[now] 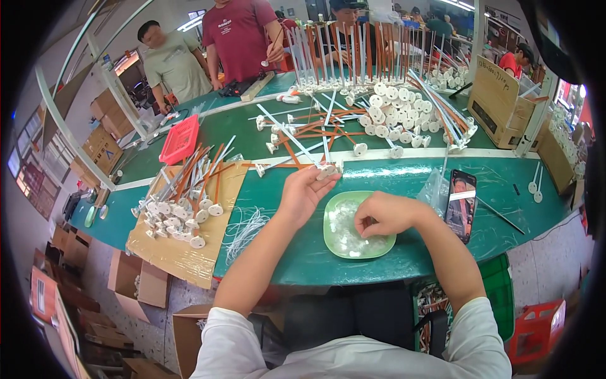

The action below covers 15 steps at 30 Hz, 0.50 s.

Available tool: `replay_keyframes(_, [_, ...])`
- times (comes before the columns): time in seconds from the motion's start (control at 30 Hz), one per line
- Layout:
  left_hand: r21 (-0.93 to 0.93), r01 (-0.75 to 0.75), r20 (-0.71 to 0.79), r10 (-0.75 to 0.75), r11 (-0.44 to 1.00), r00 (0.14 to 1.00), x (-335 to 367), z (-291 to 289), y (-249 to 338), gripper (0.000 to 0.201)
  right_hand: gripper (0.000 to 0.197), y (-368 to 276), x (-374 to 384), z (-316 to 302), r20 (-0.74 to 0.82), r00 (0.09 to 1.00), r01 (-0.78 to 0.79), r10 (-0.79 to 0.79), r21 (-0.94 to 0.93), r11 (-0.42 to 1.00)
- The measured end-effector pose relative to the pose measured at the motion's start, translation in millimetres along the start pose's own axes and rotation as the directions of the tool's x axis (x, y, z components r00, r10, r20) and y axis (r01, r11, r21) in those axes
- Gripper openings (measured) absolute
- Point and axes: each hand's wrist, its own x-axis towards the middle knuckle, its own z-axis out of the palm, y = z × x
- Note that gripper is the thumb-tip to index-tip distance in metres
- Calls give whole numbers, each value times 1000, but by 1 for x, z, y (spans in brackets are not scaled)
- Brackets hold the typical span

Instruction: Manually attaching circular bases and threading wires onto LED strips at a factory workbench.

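Partly hidden bowl [327, 231], blurry pcs [343, 218], R hand [390, 213] above, grip unclear

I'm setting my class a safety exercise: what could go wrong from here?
The phone is close to the right arm, so a sideways move might knock it. The tray of small clear parts sits near the table's near edge, and the right hand, over it, could tip it or scatter some.
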Motion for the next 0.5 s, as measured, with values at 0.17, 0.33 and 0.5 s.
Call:
replay_keyframes(0.17, [57,8,77,-12,998,997,-2,4,-4,32,27,-4,-6,3,29,999,17,-17,8,1000])
replay_keyframes(0.33, [97,-4,68,-3,995,998,-7,9,-5,25,19,-5,-6,2,29,999,18,-22,108,994])
replay_keyframes(0.5, [133,-5,57,-3,991,998,-6,9,-5,26,18,-7,-6,0,0,996,-87,87,113,990])
